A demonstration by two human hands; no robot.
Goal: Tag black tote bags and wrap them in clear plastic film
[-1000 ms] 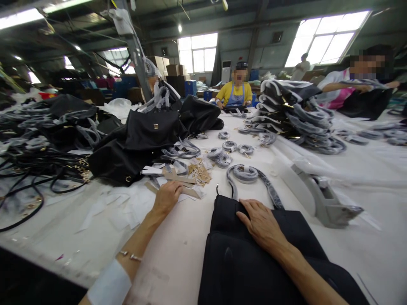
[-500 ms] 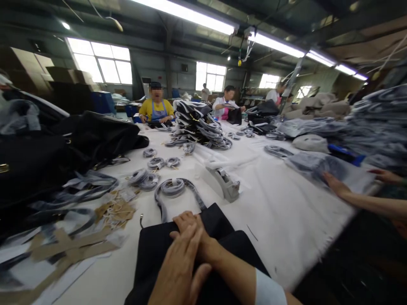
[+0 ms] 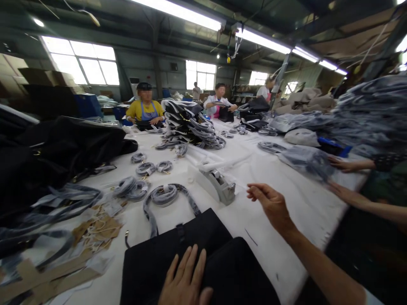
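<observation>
A black bag point(image 3: 159, 262) lies flat in front of me. Its wrapped handle point(image 3: 190, 197) loops away over the table, and a coiled strap point(image 3: 163, 195) sits inside that loop. My left hand point(image 3: 187, 275) rests on the bag, palm down with fingers stretched. To the right, my right hand point(image 3: 267, 203) is raised in a pinch beside the grey tape dispenser point(image 3: 219, 184). A faint strip of clear tape appears to run from the dispenser's cutting end to those fingertips.
Wrapped strap coils point(image 3: 146, 168), paper tags point(image 3: 100, 226) and a black bag pile point(image 3: 63, 144) lie left. Stacked bags point(image 3: 187, 123) stand ahead. At right, a co-worker's hands point(image 3: 346, 192) touch a plastic-wrapped bag point(image 3: 305, 161), with a tall wrapped pile point(image 3: 375, 114) behind.
My right hand has left the bag and moved right to the tape dispenser, its fingers now pinched. My left hand has slid back slightly and lies flat on the bag. The view has turned right.
</observation>
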